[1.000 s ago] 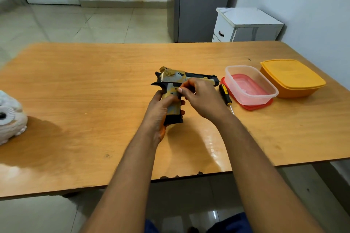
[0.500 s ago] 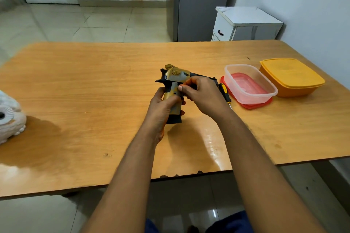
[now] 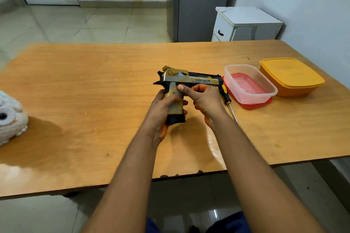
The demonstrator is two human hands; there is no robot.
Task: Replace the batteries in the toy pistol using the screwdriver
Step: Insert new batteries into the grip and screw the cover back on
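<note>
- toy pistol (image 3: 186, 78) held up over the middle of the wooden table (image 3: 85, 91), barrel pointing right toward the tubs, gold and black finish, "desert eagle" lettering readable on the slide.
- left hand (image 3: 162, 109) wrapped round the grip from behind and from the left, fingers curled onto its right side, black base of the grip sticking out below the palm.
- right hand (image 3: 203, 98) tucked in under the slide, thumb tip pressed on the top of the grip just below the slide, other fingers curled in around the trigger area. looked like a hold on the pistol, but couldn't make out exactly what the fingers were on.
- screwdriver (image 3: 227, 98) lying flat on the table just right of the right hand, yellow and black handle farther away, metal shaft pointing back toward the near edge, partly hidden behind the wrist. nobody touching it.
- clear plastic container (image 3: 250, 83) sitting on a red lid (image 3: 251, 105), right beside the screwdriver handle.
- orange lidded container (image 3: 291, 76) just right of the clear one, near the table's right side.
- white owl figurine (image 3: 10, 117) at the far left edge of the table, well apart from everything else.
- white cabinet (image 3: 246, 24) on the floor behind the table, against the wall.
</note>
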